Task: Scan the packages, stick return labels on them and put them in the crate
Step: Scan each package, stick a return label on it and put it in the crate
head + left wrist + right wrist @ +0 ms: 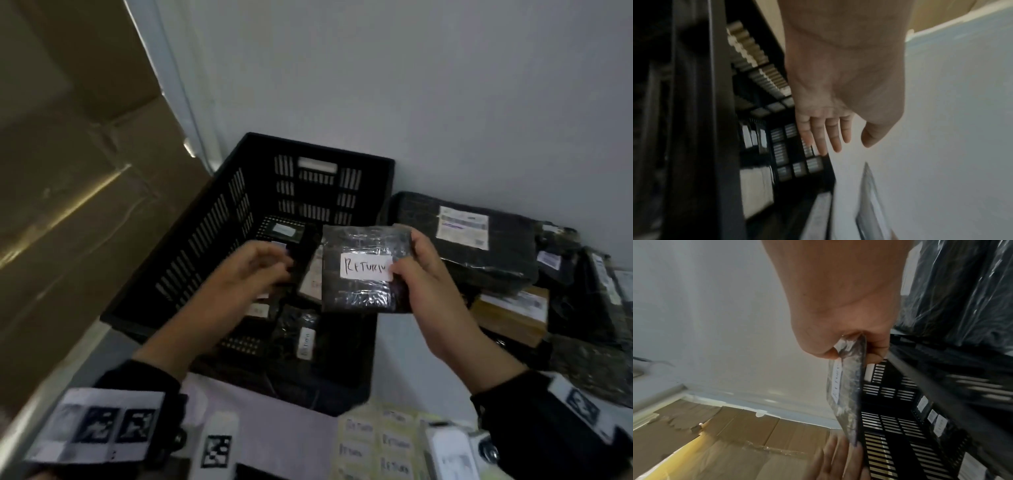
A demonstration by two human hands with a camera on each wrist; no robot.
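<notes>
A: Right hand point(424, 274)?
B: Grips a small black plastic-wrapped package point(363, 270) by its right edge, thumb on the front, fingers behind. Package held upright over the right part of the black slatted crate point(212, 219). A white label point(366, 268) hand-lettered "RETURN" is stuck on its front; the thumb tip touches the label's right end.

A: Left hand point(253, 270)?
B: Holds nothing. Fingers straight and loosely spread, per the left wrist view. It hovers above the crate, just left of the package; blurred in the head view. Cannot tell whether the fingertips touch the package.

A: Crate contents?
B: Several dark packages point(294, 329), at least some with white labels. One near the front reads "Return".

A: Surroundings?
B: A pile of black-wrapped parcels point(479, 246) with printed shipping labels right of the crate, a brown box point(510, 313) among them. A sheet of return labels point(380, 442) on the white table point(397, 346), near edge. Large cardboard boxes point(68, 178) on the left.
</notes>
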